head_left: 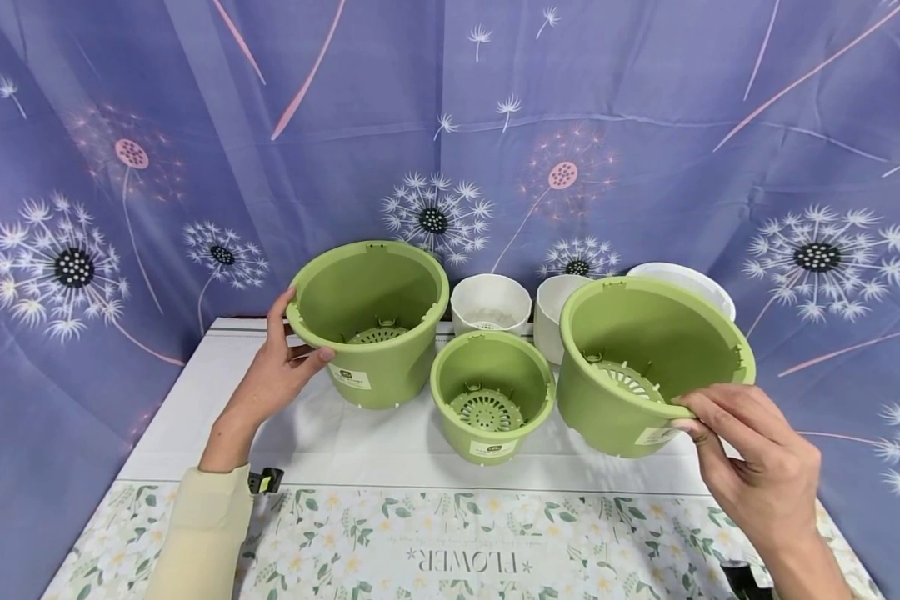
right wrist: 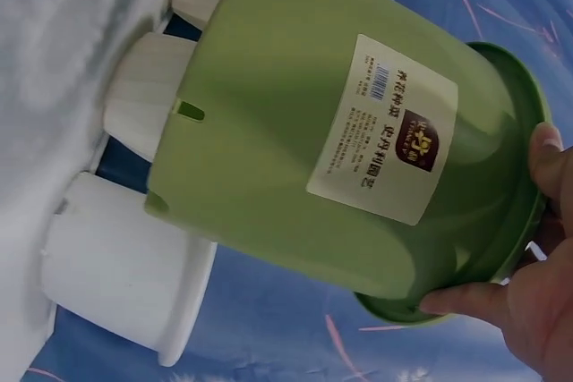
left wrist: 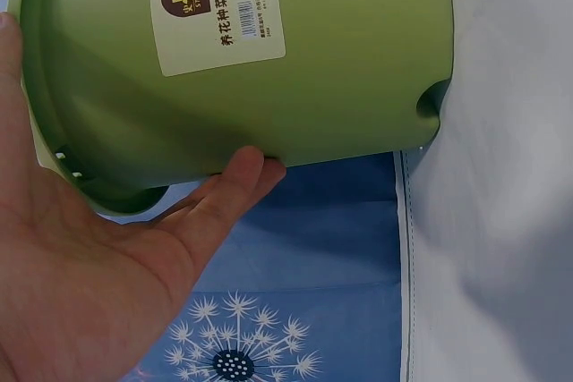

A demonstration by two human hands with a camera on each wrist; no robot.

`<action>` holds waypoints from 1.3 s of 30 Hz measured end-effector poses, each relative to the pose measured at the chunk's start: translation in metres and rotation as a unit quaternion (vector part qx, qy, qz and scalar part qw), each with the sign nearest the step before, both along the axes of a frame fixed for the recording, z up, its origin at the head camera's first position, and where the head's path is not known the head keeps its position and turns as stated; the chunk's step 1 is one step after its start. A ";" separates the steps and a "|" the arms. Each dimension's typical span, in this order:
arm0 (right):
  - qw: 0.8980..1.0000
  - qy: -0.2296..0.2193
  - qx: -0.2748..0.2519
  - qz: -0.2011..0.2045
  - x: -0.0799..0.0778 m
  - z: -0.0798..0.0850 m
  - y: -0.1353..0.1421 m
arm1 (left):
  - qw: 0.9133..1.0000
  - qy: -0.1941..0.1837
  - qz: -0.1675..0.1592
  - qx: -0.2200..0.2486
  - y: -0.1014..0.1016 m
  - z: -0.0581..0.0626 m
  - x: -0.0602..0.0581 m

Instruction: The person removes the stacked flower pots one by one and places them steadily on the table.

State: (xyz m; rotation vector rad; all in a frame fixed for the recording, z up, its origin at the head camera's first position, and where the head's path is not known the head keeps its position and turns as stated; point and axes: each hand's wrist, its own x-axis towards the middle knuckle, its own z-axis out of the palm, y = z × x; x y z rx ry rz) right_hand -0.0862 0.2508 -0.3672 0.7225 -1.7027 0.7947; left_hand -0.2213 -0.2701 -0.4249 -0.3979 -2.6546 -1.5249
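Observation:
My left hand (head_left: 270, 383) holds a large green plastic flowerpot (head_left: 397, 371) at its left rim, thumb at the front edge. In the left wrist view, this pot's side (left wrist: 295, 114) shows a paper label and notches near its base. On the right, my right hand (head_left: 765, 458) pinches the near rim of another large green flowerpot (head_left: 600, 412), which is tilted. A label (right wrist: 394, 131) marks its side in the right wrist view. Between the two stands a smaller green flowerpot (head_left: 453, 429) with a slotted bottom, touched by neither hand.
Behind the green pots stand a white pot (head_left: 461, 300), a second white pot (head_left: 547, 329) and a wider white pot (head_left: 708, 287), partly hidden. A floral cloth (head_left: 390, 521) covers the table's near part. A blue dandelion-print curtain (head_left: 330, 167) closes off the back and sides.

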 end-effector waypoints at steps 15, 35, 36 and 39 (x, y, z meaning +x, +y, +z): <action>0.999 0.013 -0.021 0.035 -0.001 -0.021 0.004 | 1.000 0.001 0.000 0.002 0.000 -0.001 0.000; 0.999 0.003 -0.013 0.052 -0.005 -0.052 0.022 | 1.000 -0.002 0.000 0.000 0.000 0.000 0.001; 0.999 0.003 -0.013 0.052 -0.005 -0.052 0.023 | 1.000 -0.001 0.000 0.000 0.000 0.000 0.001; 0.999 0.002 -0.013 0.051 -0.005 -0.054 0.024 | 1.000 -0.001 0.000 -0.001 0.000 0.000 0.002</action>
